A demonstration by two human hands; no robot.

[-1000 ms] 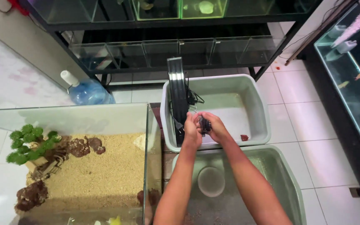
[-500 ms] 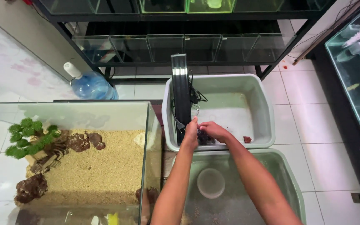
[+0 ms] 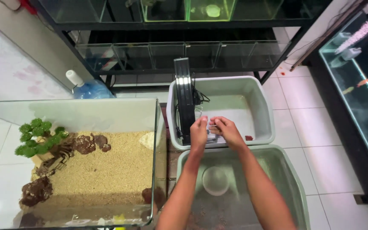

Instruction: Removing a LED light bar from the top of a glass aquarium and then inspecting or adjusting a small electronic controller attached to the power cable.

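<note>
Since the earlier frames, both hands have been moved slightly into the far smooth grey plastic tub [image 3: 260,91]. A small clear item [image 3: 212,131] is pinched between the curled left hand [image 3: 199,133] and right hand [image 3: 228,131], beside the flat black light bar [image 3: 184,98].

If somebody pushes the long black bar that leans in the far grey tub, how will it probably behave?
The black bar looks stiff, so it would likely slide or swing as one piece. It stands tilted against the rim of the far tub, so a sideways push may topple it. Thin black cables beside it could snag or drag.
</note>
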